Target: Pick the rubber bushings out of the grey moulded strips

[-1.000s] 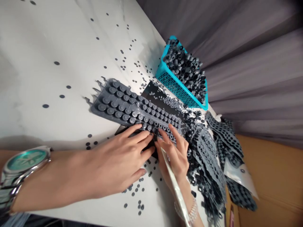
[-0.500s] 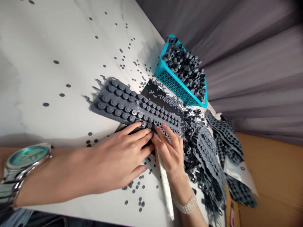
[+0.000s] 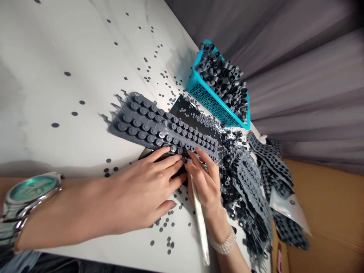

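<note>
Resting its fingertips on the edge of a knobbed sheet (image 3: 163,129), the left hand (image 3: 145,193) lies with fingers parted. The right hand (image 3: 205,185) pinches a pale stick (image 3: 201,227), its tip hidden. The sheet lies across a black board (image 3: 182,108) on the table (image 3: 85,151).

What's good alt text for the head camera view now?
The left hand is at the near edge of a gray studded sheet on a white table, beside the right hand, which holds a slim pale stick. Small dark discs lie scattered around; a turquoise basket heaped with dark tubular pieces stands beyond.
</note>
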`<state>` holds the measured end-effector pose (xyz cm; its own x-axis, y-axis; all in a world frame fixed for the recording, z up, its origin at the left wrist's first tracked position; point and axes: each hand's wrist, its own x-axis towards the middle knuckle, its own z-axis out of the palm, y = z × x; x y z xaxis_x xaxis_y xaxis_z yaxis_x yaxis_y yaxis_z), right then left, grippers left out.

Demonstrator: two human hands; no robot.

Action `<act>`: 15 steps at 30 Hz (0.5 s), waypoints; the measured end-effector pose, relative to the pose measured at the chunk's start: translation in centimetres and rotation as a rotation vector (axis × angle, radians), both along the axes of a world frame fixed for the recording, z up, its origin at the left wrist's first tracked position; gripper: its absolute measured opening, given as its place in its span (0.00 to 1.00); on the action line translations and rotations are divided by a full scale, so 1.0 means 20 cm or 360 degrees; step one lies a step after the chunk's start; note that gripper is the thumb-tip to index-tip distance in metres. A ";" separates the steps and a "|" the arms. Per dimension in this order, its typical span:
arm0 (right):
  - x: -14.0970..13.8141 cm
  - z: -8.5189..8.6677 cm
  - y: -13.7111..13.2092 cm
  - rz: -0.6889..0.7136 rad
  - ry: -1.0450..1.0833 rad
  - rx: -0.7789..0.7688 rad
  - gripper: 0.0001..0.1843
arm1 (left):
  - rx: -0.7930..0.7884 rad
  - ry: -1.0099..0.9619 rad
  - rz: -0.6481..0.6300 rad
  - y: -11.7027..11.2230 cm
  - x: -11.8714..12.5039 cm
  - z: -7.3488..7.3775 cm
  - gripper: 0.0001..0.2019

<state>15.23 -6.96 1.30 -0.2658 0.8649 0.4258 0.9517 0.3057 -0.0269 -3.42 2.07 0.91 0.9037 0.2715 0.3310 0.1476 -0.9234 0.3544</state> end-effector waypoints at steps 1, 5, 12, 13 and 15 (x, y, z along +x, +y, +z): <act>0.00 -0.01 -0.01 -0.0017 0.0042 0.0019 0.17 | -0.0005 0.0013 -0.0005 0.00 0.00 0.00 0.19; 0.00 -0.04 -0.03 -0.0039 0.0108 0.0046 0.19 | -0.0001 0.0033 -0.0012 0.00 0.00 -0.01 0.20; -0.02 -0.03 0.00 -0.0158 0.0021 0.0046 0.17 | -0.0036 0.0028 -0.0018 0.00 0.00 0.00 0.20; -0.01 -0.03 0.00 -0.0212 0.0001 0.0084 0.16 | -0.0038 0.0025 -0.0011 0.00 0.00 0.00 0.20; 0.03 -0.01 0.01 -0.0365 -0.0028 0.0187 0.13 | -0.0043 0.0011 0.0003 0.00 0.00 0.00 0.21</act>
